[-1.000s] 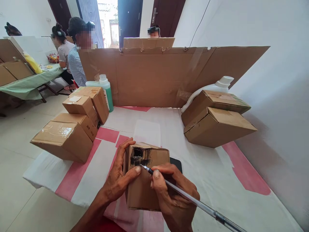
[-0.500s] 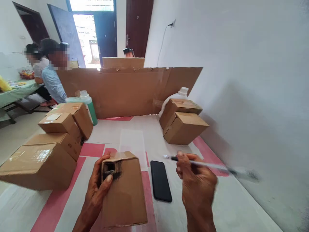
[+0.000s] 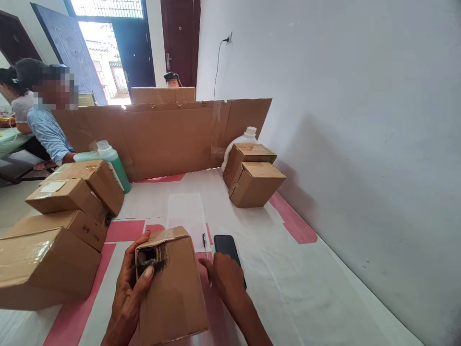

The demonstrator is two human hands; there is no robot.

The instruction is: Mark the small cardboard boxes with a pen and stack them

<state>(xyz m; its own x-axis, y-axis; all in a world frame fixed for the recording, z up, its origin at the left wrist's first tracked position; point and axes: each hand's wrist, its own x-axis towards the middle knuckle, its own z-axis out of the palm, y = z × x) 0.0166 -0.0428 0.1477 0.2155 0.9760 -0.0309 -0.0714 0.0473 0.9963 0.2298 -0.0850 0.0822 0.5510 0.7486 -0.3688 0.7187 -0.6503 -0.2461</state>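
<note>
- On the desk (image 3: 306, 288), my left hand (image 3: 129, 293) clamps the inked box (image 3: 169, 283).
- My right hand (image 3: 225, 278) rests flat, fingers together, on the pen (image 3: 205, 242) beside the phone (image 3: 224, 244).
- Wet ink could smear under my thumb.

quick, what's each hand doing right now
Left hand: closed around the small cardboard box, thumb on its black-marked end.
Right hand: lying on the pen beside the phone; grip cannot be told.

This looks like a simple packing room inside a house. Sealed cardboard boxes (image 3: 54, 226) stand in piles on a cloth-covered desk (image 3: 306, 269), a cardboard screen (image 3: 162, 137) divides the places, and other people (image 3: 43, 115) sit near dark doors (image 3: 180, 38).
</note>
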